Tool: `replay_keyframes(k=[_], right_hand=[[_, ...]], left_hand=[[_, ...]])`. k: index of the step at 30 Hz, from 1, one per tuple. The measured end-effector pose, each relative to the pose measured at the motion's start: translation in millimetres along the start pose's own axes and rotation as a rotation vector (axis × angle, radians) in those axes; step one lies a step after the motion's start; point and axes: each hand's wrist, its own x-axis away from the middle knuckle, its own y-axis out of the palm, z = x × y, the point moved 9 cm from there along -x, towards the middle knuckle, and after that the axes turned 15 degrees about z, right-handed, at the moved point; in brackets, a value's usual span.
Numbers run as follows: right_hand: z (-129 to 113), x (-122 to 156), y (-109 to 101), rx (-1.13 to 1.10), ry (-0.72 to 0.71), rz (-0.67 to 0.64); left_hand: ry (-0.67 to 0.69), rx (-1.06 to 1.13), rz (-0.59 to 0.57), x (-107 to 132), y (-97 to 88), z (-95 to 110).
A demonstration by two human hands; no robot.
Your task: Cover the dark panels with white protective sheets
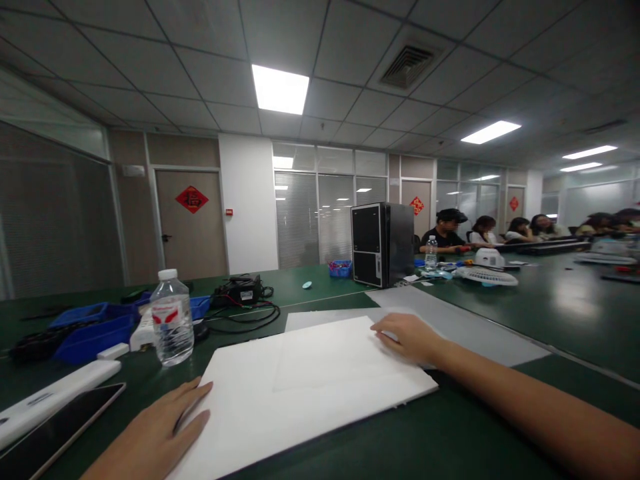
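Note:
A flat white board (300,413) with a slightly ragged front edge lies before me, tilted to the view. A faint rectangular outline, perhaps a thin sheet (325,360), shows on its top. My left hand (155,427) rests at the board's left edge, thumb and fingers apart, their tips over the white surface. At the far right edge, my right hand (407,337) has its fingers bent and closed on the board's rim; its underside is hidden. A pale grey sheet (450,320) lies on the table beyond the board, partly beneath it.
Left on the green table (310,300) stand a water bottle (171,320), blue bins (97,337), a phone (60,433), a white long device (55,400) and a black adapter with cables (243,290). A black computer case (383,243) stands behind. Several people (445,233) sit far right.

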Motion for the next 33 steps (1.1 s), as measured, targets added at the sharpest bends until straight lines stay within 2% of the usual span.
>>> replay_keyframes(k=[3,5,7,13,18,21,28,33], right_hand=[[22,1,5,0.067,0.098,-0.036],[24,2,6,0.066,0.104,-0.064],[15,2,5,0.017,0.058,-0.076],[-31,2,0,-0.213,-0.111,-0.084],[-51,5,-4,-0.329,-0.168,-0.093],[-48,6,-4,-0.319,-0.173,-0.080],[-7,0,4,-0.016,-0.010,0.013],[-21,3,3,-0.160,-0.103,-0.043]], left_hand=[[0.006,-0.015,-0.036,1,4.8,-3],[0.007,-0.011,-0.042,1,5.2,-3],[0.008,-0.003,-0.037,1,4.0,-3],[0.000,0.007,-0.004,1,-1.7,0],[-0.022,-0.020,-0.067,2,2.4,0],[-0.024,-0.032,-0.114,3,5.5,2],[-0.015,-0.046,-0.138,3,6.5,3],[-0.016,-0.045,-0.150,4,8.7,0]])
